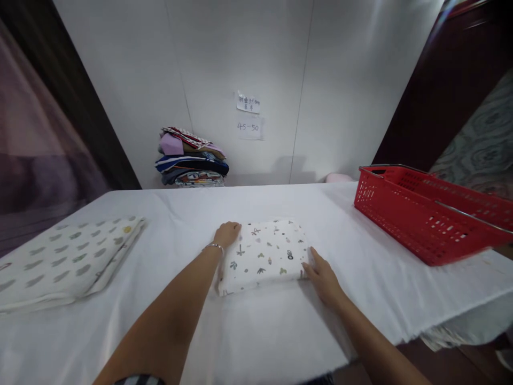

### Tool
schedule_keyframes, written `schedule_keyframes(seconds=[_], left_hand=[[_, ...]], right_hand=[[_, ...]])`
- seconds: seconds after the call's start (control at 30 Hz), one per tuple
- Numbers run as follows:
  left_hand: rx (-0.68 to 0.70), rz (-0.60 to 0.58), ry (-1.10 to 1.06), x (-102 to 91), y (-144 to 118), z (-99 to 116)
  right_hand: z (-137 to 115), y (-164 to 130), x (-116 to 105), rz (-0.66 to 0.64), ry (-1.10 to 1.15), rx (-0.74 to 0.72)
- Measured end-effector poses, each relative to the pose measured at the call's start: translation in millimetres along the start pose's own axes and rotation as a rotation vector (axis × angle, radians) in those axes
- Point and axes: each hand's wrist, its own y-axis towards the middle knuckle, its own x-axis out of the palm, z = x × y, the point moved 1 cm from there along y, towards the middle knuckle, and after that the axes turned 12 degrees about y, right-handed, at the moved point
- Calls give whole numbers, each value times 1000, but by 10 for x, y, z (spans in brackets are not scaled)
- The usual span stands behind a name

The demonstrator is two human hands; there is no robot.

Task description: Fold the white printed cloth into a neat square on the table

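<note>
We observe a folded printed cloth (264, 255) lying flat at the centre of the white table (280, 331). The left hand (226, 234) rests, fingers curled, against its far left corner; the right hand (324, 279) lies flat and spread against its near right edge. A red basket (425, 214) stands to the right, and a larger folded cloth (60, 262) lies well apart on the left.
</note>
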Motion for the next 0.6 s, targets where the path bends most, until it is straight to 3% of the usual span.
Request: schedule_keyframes(seconds=[0.1,0.2,0.4,0.5,0.6], left_hand=[[-3,-10,9,-25,-39,-16],[-38,-46,22,-52,-170,-35],[-68,-144,0,-24,-774,-3],[-69,-148,-75,24,-1034,48],[-102,-95,-124,58,-1158,91]], right_hand=[[7,93,18,20,64,8],[60,428,-58,29,125,70],[110,1216,-238,93,131,60],[1,1295,-175,95,-60,-16],[-200,1131,5,46,-297,-214]])
